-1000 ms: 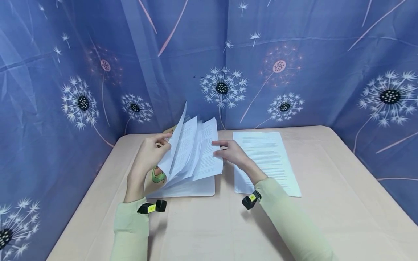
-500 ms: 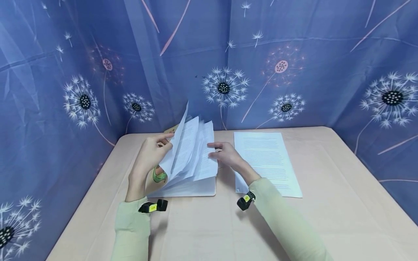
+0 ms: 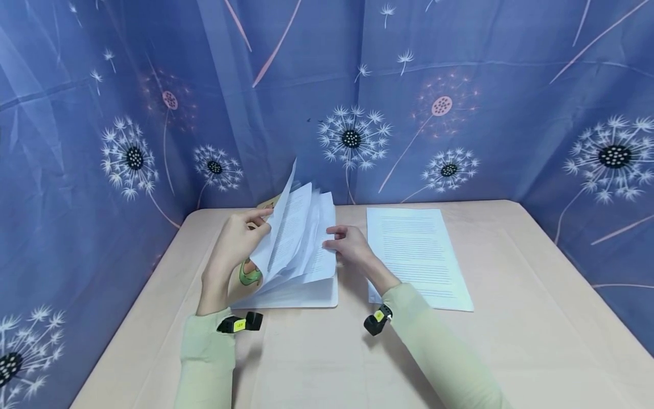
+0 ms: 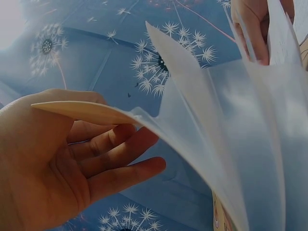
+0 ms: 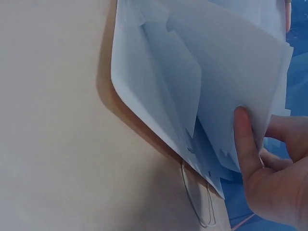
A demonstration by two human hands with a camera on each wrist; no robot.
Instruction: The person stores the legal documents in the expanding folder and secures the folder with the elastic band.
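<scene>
A folder [image 3: 301, 296] with a cartoon-printed cover lies at the left of the table, its leaves fanned up. My left hand [image 3: 235, 238] pinches the raised cover [image 4: 91, 111] and leaves at their left edge, the thumb above and the fingers beneath. Clear plastic sleeves [image 4: 236, 120] spread out beyond that hand in the left wrist view. At the folder's right side my right hand [image 3: 352, 244] pinches printed sheets [image 3: 322, 258] by their right edge. The right wrist view shows its thumb [image 5: 244, 139] flat on the sheets and the other fingers behind them.
To the right of the folder lie more printed sheets [image 3: 416, 255] on the pale tablecloth [image 3: 327, 358]. A thin looped cord [image 5: 188, 197] hangs from the folder's edge. A blue dandelion-patterned curtain [image 3: 286, 113] stands behind and beside the table.
My right hand has moved left and slightly down, carrying the printed sheets further in among the folder's leaves. The left hand holds the cover in nearly the same place.
</scene>
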